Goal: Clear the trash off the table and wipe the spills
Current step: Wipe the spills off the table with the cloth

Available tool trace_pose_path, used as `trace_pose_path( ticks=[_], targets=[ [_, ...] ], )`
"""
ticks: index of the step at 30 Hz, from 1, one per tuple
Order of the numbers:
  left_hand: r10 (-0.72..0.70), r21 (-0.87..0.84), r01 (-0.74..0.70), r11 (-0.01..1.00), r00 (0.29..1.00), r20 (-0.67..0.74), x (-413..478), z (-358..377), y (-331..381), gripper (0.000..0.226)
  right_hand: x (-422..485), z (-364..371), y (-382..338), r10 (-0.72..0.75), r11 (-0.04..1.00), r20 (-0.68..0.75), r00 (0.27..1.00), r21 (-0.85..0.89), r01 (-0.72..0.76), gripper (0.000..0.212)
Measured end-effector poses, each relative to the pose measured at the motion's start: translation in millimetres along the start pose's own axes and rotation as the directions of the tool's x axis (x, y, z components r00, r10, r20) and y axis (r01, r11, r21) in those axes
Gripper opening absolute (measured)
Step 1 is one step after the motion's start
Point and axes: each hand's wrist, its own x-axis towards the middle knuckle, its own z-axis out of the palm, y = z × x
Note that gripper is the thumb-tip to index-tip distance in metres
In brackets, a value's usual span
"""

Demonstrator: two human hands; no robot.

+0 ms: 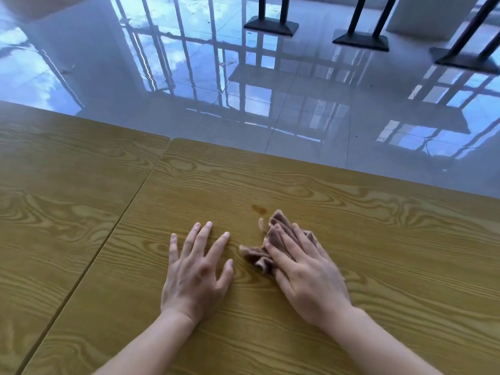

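Observation:
A crumpled brownish cloth (255, 257) lies on the wood-grain table (378, 239). My right hand (305, 277) presses flat on top of it, fingers stretched over the folds. A small brown spill (259, 208) marks the tabletop just beyond the cloth, apart from its far edge. My left hand (196, 269) rests palm down on the bare wood to the left of the cloth, fingers spread, holding nothing.
A second wood-grain table (67, 185) butts against this one on the left, with a narrow seam (127, 209) between them. Beyond the far table edge lies a glossy tiled floor (270, 90). Black table bases (271, 25) stand on it at the top right.

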Motion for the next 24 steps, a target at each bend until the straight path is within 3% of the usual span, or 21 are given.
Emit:
trace_pose_path(
  ticks=[3, 6, 8, 10, 14, 16, 21, 24],
  targets=[
    [-0.084, 0.008, 0.085, 0.996, 0.996, -0.018, 0.7, -1.5, 1.8, 0.058, -6.9, 1.9, 10.7, -0.043, 0.999, 0.028, 0.999, -0.013, 0.043, 0.053],
    [-0.098, 0.034, 0.099, 0.995, 0.995, -0.015, -1.5, -2.8, 4.1, 0.059, 67.1, -12.8, 11.6, 0.247, 0.968, 0.044, 0.968, 0.04, -0.249, 0.053],
    [-0.096, 0.039, 0.096, 0.995, 0.995, -0.009, -2.1, -4.3, 4.4, 0.06, 108.1, -19.6, 2.2, 0.34, 0.934, 0.087, 0.936, 0.084, -0.347, 0.053],
    [-0.095, 0.026, 0.095, 0.995, 0.995, -0.002, -1.0, -3.7, 2.8, 0.059, 102.5, -13.8, -5.6, 0.232, 0.969, 0.095, 0.968, 0.066, -0.238, 0.053],
    [-0.094, 0.022, 0.094, 0.995, 0.996, 0.0, 1.0, -3.9, 4.0, 0.059, 3.5, -0.2, -9.5, -0.072, 0.997, 0.025, 0.997, 0.009, 0.072, 0.051],
    [-0.093, 0.015, 0.093, 0.996, 0.996, 0.018, 2.2, -4.3, 3.8, 0.061, 0.1, 0.0, 10.0, -0.042, 0.999, 0.049, 0.998, -0.004, 0.043, 0.051],
    [-0.093, 0.03, 0.093, 0.995, 0.995, 0.022, 0.7, -6.1, 4.2, 0.065, 109.9, -12.9, 9.8, 0.319, 0.945, 0.061, 0.946, 0.056, -0.322, 0.052],
    [-0.096, 0.035, 0.095, 0.995, 0.995, 0.037, 0.8, -5.7, 3.8, 0.064, 129.8, -7.8, -10.7, 0.269, 0.96, 0.085, 0.959, 0.054, -0.274, 0.052]
  ],
)
